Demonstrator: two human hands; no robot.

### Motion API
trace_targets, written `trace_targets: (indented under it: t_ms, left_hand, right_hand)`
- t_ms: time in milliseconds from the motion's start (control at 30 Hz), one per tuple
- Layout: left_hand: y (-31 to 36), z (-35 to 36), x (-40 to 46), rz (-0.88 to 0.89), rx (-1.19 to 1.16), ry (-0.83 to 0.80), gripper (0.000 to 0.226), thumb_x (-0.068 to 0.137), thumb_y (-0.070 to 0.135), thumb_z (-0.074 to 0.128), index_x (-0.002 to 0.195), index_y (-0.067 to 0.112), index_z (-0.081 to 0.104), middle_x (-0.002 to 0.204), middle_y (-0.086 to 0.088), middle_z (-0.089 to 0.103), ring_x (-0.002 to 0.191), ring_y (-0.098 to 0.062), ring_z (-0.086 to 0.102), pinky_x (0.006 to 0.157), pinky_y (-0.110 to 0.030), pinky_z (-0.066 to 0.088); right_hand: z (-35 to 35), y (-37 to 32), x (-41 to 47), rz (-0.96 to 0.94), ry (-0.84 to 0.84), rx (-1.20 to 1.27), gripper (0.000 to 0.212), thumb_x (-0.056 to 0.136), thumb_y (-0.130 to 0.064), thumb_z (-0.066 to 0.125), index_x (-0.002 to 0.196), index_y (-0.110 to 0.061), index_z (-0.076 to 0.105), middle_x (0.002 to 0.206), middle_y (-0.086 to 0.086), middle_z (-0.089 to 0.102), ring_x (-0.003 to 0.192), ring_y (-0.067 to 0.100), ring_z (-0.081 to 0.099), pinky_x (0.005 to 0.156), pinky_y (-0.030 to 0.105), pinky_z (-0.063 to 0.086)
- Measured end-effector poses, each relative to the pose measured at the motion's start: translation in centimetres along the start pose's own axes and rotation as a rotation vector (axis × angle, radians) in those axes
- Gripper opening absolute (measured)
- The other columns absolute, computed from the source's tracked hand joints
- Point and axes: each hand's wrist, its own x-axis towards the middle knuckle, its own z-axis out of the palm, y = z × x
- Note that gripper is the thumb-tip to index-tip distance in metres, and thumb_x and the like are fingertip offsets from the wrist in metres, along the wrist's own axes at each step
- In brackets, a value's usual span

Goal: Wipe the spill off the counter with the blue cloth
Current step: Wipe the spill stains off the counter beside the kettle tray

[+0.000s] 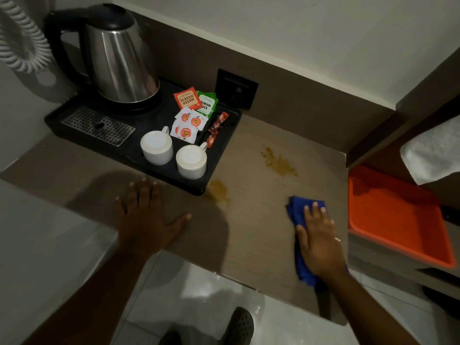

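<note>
Pressing flat with fingers spread, the right hand (317,242) pins the blue cloth (302,212) to the counter (251,232) rather than gripping it, while the left hand (144,215) rests open and empty, palm down. Wiping looks barely begun. Both brown patches of the spill (278,161) remain: one beyond the cloth, one beside the black tray (219,150) corner, so the next stroke likely sweeps forward.

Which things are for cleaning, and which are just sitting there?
For the job: blue cloth, right hand, brown spill patches, counter.

Just there: kettle, two upturned cups, tea sachets, black tray, orange tray.
</note>
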Motion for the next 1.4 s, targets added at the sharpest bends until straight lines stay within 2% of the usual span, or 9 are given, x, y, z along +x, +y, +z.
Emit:
trace_targets:
  t_ms: [200, 400, 467, 633, 800, 967, 1067, 1233, 1400]
  left_hand:
    - [-0.3, 0.5, 0.3, -0.014, 0.029, -0.003, 0.115, 0.068, 0.09, 0.03, 0.153, 0.013, 0.019, 0.162, -0.018, 0.017, 0.148, -0.041, 0.012, 0.115, -0.065, 0.011]
    - [0.2, -0.2, 0.6, -0.064, 0.017, 0.006, 0.118, 0.065, 0.091, 0.036, 0.152, 0.012, 0.023, 0.162, -0.017, 0.02, 0.148, -0.041, 0.014, 0.115, -0.065, 0.012]
    - [0.2, -0.5, 1.0, -0.099, 0.001, 0.005, 0.12, 0.064, 0.092, 0.036, 0.152, 0.012, 0.022, 0.162, -0.017, 0.018, 0.149, -0.04, 0.012, 0.115, -0.065, 0.012]
    - [0.0, -0.3, 1.8, -0.138, -0.016, 0.021, 0.122, 0.063, 0.094, 0.029, 0.151, 0.011, 0.023, 0.162, -0.017, 0.018, 0.149, -0.04, 0.012, 0.115, -0.065, 0.013]
    - [-0.3, 0.4, 2.0, -0.152, -0.02, 0.021, 0.124, 0.061, 0.097, 0.026, 0.152, 0.012, 0.023, 0.162, -0.016, 0.018, 0.149, -0.039, 0.012, 0.115, -0.064, 0.012]
    - [-0.3, 0.2, 1.9, -0.151, -0.006, -0.003, 0.123, 0.061, 0.097, 0.024, 0.151, 0.014, 0.023, 0.162, -0.015, 0.019, 0.148, -0.039, 0.013, 0.115, -0.064, 0.014]
    - [-0.5, 0.2, 2.0, -0.133, 0.002, -0.006, 0.122, 0.062, 0.097, 0.024, 0.15, 0.013, 0.026, 0.161, -0.017, 0.023, 0.147, -0.04, 0.017, 0.114, -0.064, 0.016]
    - [-0.7, 0.4, 2.1, -0.114, -0.022, -0.002, 0.119, 0.063, 0.095, 0.03, 0.148, 0.011, 0.031, 0.158, -0.018, 0.028, 0.146, -0.041, 0.021, 0.112, -0.064, 0.019]
    - [-0.7, 0.6, 2.0, -0.115, -0.009, 0.012, 0.12, 0.062, 0.096, 0.029, 0.148, 0.012, 0.033, 0.159, -0.017, 0.027, 0.147, -0.039, 0.02, 0.113, -0.064, 0.017]
  right_hand:
    - [-0.7, -4.1, 10.3, 0.461, 0.08, 0.008, 0.063, 0.099, -0.042, 0.02, 0.151, -0.007, 0.008, 0.16, 0.018, 0.003, 0.147, 0.034, -0.001, 0.119, 0.051, 0.003]
    - [1.6, -6.3, 6.3, -0.112, 0.015, -0.029, 0.06, 0.1, -0.044, 0.019, 0.151, -0.015, 0.011, 0.16, 0.005, 0.003, 0.148, 0.022, 0.001, 0.118, 0.041, 0.001]
    - [1.1, -2.7, 4.4, -0.136, 0.002, -0.039, 0.06, 0.097, -0.051, 0.015, 0.15, -0.023, 0.008, 0.159, -0.003, 0.001, 0.147, 0.016, -0.001, 0.118, 0.04, 0.002]
    - [-0.6, 1.9, 9.3, 0.15, 0.062, -0.06, 0.062, 0.098, -0.046, 0.019, 0.15, -0.015, 0.011, 0.16, 0.01, 0.006, 0.147, 0.027, 0.003, 0.118, 0.047, 0.006]
    - [-1.3, -3.3, 17.3, 0.425, 0.06, -0.048, 0.063, 0.098, -0.042, 0.02, 0.15, -0.007, 0.011, 0.16, 0.016, 0.006, 0.147, 0.035, 0.003, 0.118, 0.052, 0.006]
    - [0.2, -7.2, 14.1, -0.164, -0.034, -0.075, 0.06, 0.099, -0.046, 0.017, 0.151, -0.019, 0.005, 0.16, 0.004, 0.0, 0.148, 0.022, -0.002, 0.118, 0.043, 0.0]
    - [-0.2, -2.8, 9.6, -0.302, -0.074, -0.082, 0.058, 0.096, -0.055, 0.01, 0.149, -0.033, 0.0, 0.158, -0.008, -0.003, 0.147, 0.011, -0.005, 0.118, 0.039, 0.001]
    - [-1.5, 1.7, 13.3, 0.029, 0.029, -0.076, 0.061, 0.098, -0.049, 0.018, 0.151, -0.02, 0.011, 0.161, 0.005, 0.007, 0.147, 0.021, 0.002, 0.119, 0.046, 0.005]
    - [-1.4, -5.8, 20.6, 0.484, 0.052, -0.06, 0.065, 0.098, -0.042, 0.021, 0.151, -0.007, 0.009, 0.16, 0.018, 0.006, 0.146, 0.036, 0.005, 0.117, 0.053, 0.006]
